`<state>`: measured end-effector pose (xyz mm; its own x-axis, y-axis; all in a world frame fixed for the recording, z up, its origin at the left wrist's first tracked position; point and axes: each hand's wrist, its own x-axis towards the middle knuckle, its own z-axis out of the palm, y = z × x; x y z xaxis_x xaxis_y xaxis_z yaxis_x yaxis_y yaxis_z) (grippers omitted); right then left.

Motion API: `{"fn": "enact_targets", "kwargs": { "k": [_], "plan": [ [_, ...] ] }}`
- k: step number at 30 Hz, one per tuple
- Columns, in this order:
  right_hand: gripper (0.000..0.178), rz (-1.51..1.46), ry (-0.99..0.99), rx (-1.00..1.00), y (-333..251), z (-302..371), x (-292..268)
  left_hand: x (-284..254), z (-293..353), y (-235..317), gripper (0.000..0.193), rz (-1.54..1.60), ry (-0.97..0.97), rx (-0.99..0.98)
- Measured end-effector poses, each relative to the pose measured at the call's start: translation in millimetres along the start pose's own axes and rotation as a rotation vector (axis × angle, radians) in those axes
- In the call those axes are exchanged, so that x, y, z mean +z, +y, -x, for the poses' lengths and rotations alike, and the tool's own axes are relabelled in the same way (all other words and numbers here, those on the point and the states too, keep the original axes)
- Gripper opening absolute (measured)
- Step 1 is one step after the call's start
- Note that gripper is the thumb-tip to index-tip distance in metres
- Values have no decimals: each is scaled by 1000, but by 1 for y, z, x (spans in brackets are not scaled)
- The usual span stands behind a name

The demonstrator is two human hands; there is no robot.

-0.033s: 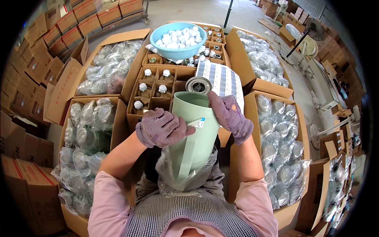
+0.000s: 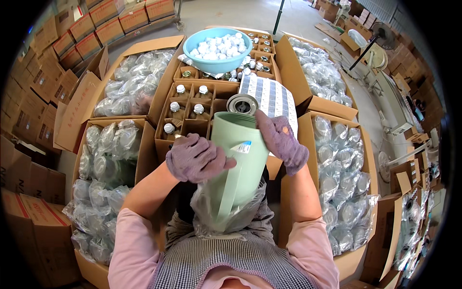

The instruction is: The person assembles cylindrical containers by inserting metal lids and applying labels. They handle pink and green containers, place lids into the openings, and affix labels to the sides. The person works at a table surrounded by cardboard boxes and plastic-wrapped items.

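A pale green plastic jug body with a long handle stands tilted at my lap, its open mouth away from me. A crumpled clear plastic bag surrounds its lower part. My right hand, in a purple-grey glove, grips the jug's rim at the right, thumb over the edge. My left hand, gloved alike, is closed with its thumb pointing at the jug's handle; whatever its fingers hold is hidden. A small blue-and-white sticker is on the jug's side. Beyond the mouth lies a round grey lid part.
A sheet of stickers lies beyond the jug. Left of it, a divided carton holds white-capped bottles. A blue basin of white caps stands farther off. Cartons of bagged glassware flank me, including one at right. A black fan stands far right.
My left thumb has drawn back slightly from the sticker, whose white part looks less stretched towards the thumb. My right hand keeps its grip on the rim.
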<state>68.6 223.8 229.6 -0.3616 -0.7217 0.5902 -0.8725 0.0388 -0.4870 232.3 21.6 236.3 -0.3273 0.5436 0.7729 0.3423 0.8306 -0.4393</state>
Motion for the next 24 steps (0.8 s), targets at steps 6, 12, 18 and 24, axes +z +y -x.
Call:
{"fn": "enact_targets", "kwargs": {
  "k": [6, 12, 18, 24],
  "plan": [
    [23, 103, 32, -137, 20, 7, -2, 3, -4, -15, 25, 188, 46, -331],
    [20, 31, 74, -53, 15, 5, 4, 10, -8, 1, 12, 444, -79, -741],
    [22, 41, 91, 5, 15, 7, 4, 0, -37, 12, 33, 524, -122, -630],
    [22, -9, 99, 68, 2, 5, 3, 16, -31, 23, 32, 561, -110, -599]
  ]
}}
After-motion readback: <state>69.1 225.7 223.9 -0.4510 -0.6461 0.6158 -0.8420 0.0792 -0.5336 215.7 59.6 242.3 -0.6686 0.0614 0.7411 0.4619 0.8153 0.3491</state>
